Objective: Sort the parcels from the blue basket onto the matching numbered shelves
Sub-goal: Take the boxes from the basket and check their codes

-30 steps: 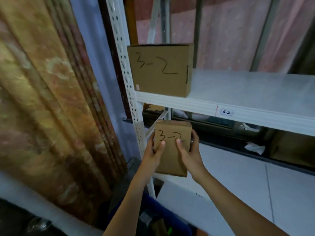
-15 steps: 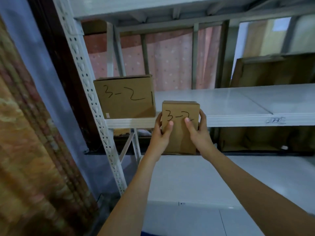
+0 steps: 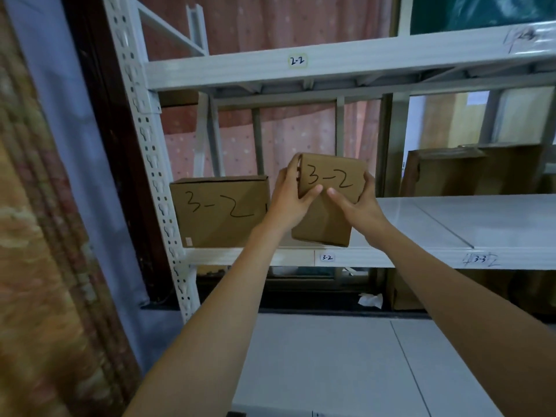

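Note:
A small cardboard parcel (image 3: 329, 182) with "3-2" written on it is held up in front of the middle shelf. My left hand (image 3: 290, 203) grips its left side and my right hand (image 3: 358, 206) grips its right side, thumbs on the front face. The parcel's lower edge hangs just above the white shelf board (image 3: 451, 224) whose front carries the label "3-2" (image 3: 327, 257). A larger cardboard parcel (image 3: 221, 210), also marked "3-2", stands on that shelf just left of my hands. The blue basket is out of view.
The shelf above bears a "2-2" label (image 3: 297, 60); a "3-3" label (image 3: 480, 259) sits further right. Flat cardboard (image 3: 469, 173) leans at the back right. A perforated white upright (image 3: 150, 164) and a patterned curtain (image 3: 39, 236) stand at the left. A lower shelf board (image 3: 331, 365) lies below.
Both hands have lifted the small parcel from below the 3-2 shelf up to the level of its board, beside the larger parcel. The view has tilted upward.

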Demonstrator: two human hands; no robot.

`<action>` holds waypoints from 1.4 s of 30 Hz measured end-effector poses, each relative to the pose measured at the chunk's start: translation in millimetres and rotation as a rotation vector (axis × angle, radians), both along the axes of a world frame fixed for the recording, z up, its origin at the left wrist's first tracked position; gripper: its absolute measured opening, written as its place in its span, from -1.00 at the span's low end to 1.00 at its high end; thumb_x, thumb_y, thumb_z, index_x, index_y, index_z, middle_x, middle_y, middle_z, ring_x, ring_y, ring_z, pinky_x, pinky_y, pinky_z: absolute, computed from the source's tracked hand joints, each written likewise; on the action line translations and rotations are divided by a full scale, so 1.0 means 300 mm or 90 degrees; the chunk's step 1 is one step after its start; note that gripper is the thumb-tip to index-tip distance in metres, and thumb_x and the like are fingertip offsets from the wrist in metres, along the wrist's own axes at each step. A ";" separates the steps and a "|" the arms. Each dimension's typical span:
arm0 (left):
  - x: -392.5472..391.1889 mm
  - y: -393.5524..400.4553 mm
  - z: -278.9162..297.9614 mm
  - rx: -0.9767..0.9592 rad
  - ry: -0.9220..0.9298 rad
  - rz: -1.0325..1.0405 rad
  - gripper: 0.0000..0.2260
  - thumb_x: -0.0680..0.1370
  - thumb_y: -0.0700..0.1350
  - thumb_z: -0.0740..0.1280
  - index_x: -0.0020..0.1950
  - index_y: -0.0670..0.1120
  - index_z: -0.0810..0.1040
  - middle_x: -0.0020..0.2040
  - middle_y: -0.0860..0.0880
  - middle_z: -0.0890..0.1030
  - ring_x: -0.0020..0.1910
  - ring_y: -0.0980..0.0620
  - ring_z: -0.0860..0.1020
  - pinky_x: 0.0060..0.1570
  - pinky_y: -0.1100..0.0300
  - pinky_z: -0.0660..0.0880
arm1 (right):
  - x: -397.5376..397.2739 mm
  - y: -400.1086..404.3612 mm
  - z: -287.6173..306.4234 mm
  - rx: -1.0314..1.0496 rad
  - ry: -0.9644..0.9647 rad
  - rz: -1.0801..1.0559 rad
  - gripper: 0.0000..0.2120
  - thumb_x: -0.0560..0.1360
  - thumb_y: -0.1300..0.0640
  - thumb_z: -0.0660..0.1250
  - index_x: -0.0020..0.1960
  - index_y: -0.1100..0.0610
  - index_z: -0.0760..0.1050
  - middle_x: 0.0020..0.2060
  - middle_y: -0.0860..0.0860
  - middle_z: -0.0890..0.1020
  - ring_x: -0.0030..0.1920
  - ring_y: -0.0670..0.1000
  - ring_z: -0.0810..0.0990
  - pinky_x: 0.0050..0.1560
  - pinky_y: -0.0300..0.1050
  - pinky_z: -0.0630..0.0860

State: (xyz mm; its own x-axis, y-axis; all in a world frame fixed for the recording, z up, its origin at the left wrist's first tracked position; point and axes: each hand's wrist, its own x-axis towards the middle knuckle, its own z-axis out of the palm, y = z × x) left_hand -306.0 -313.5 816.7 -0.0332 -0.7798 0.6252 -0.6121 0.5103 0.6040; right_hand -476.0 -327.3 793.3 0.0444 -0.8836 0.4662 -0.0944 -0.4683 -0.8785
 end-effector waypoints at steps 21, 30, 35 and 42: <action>0.164 -0.112 0.049 -0.018 -0.363 0.172 -0.41 0.51 0.03 0.46 0.49 0.00 0.34 0.45 -0.03 0.37 0.45 -0.18 0.30 0.45 -0.10 0.27 | 0.142 -0.203 -0.092 0.071 0.069 0.087 -0.07 0.44 -0.14 0.50 0.54 -0.10 -0.08 0.27 -0.04 0.43 0.22 0.02 0.49 0.33 0.08 0.46; 0.190 -0.092 0.045 -0.001 -0.374 0.207 -0.39 0.54 0.03 0.43 0.53 -0.01 0.30 0.49 -0.05 0.34 0.47 -0.22 0.27 0.50 -0.14 0.19 | 0.195 -0.219 -0.108 0.069 0.075 0.091 -0.08 0.43 -0.16 0.49 0.53 -0.10 -0.08 0.27 -0.06 0.44 0.21 0.00 0.50 0.24 -0.06 0.45; 0.184 -0.076 0.048 -0.009 -0.395 0.216 -0.38 0.56 0.02 0.41 0.56 -0.02 0.26 0.51 -0.07 0.32 0.49 -0.16 0.26 0.54 -0.10 0.08 | 0.203 -0.223 -0.114 0.076 0.079 0.083 -0.06 0.44 -0.17 0.48 0.55 -0.11 -0.10 0.26 -0.05 0.47 0.25 0.04 0.51 0.33 0.03 0.46; 0.170 -0.044 -0.036 -0.073 -0.306 0.228 -0.39 0.63 0.05 0.28 0.61 -0.08 0.14 0.58 -0.10 0.17 0.57 -0.09 0.14 0.57 -0.12 0.01 | 0.216 -0.194 -0.132 0.064 0.085 -0.001 0.16 0.26 -0.47 0.43 0.58 -0.19 -0.23 0.53 0.06 0.27 0.48 0.15 0.34 0.47 0.24 0.29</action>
